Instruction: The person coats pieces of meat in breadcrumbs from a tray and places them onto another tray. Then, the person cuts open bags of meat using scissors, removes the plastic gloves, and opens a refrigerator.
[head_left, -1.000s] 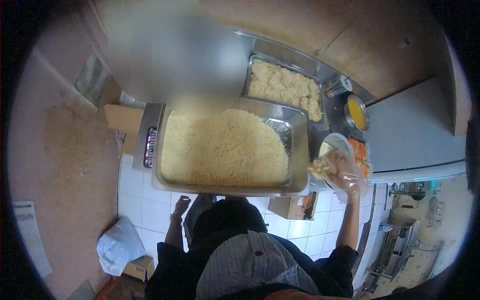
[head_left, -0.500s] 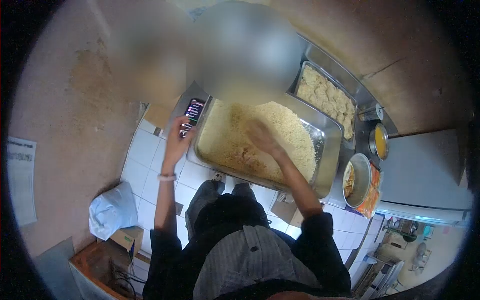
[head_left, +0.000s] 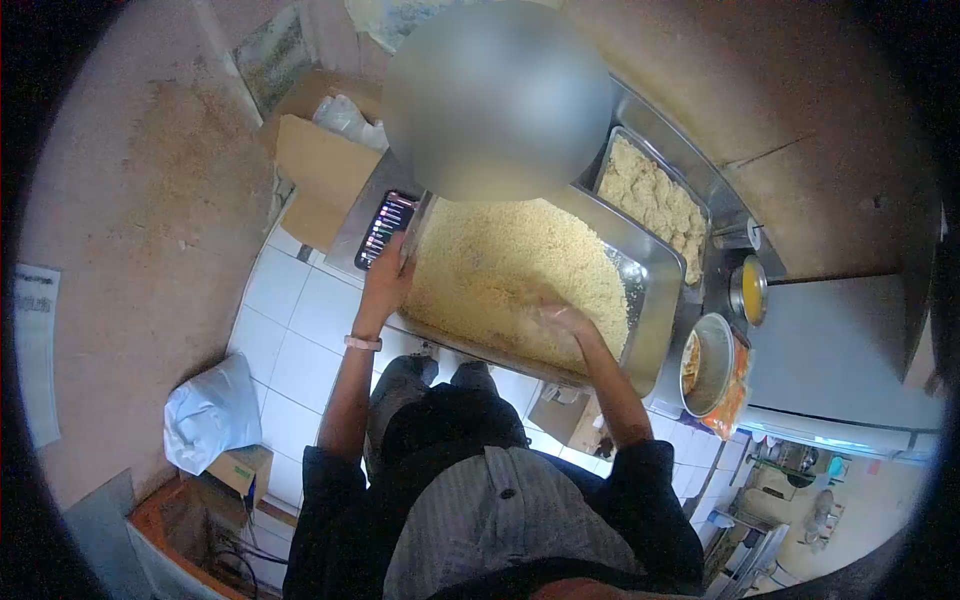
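Note:
A large metal tray (head_left: 655, 300) holds a deep bed of pale yellow breadcrumbs (head_left: 490, 235). My left hand (head_left: 386, 280) is at the tray's left edge, fingers and thumb closed around the rim. Down in the crumbs, near the tray's front side, is my right hand (head_left: 562, 315); motion smears its fingers, so whether they hold anything cannot be made out. Just beyond my left hand lies a phone (head_left: 387, 228) with a lit screen. A smaller tray (head_left: 612, 160) of crumb-coated pieces (head_left: 655, 195) stands behind the crumb tray, at the right.
On the right are a metal bowl (head_left: 716, 385) with some food inside, an orange package (head_left: 738, 385), a bowl of yellow liquid (head_left: 750, 290) and a metal container (head_left: 735, 235). A cardboard box (head_left: 320, 165) stands at upper left. A white bag (head_left: 212, 412) sits on the left.
My left hand has gone from beside the phone to the tray's rim. My right hand has moved toward the front of the tray. The pinkish patch among the crumbs no longer shows.

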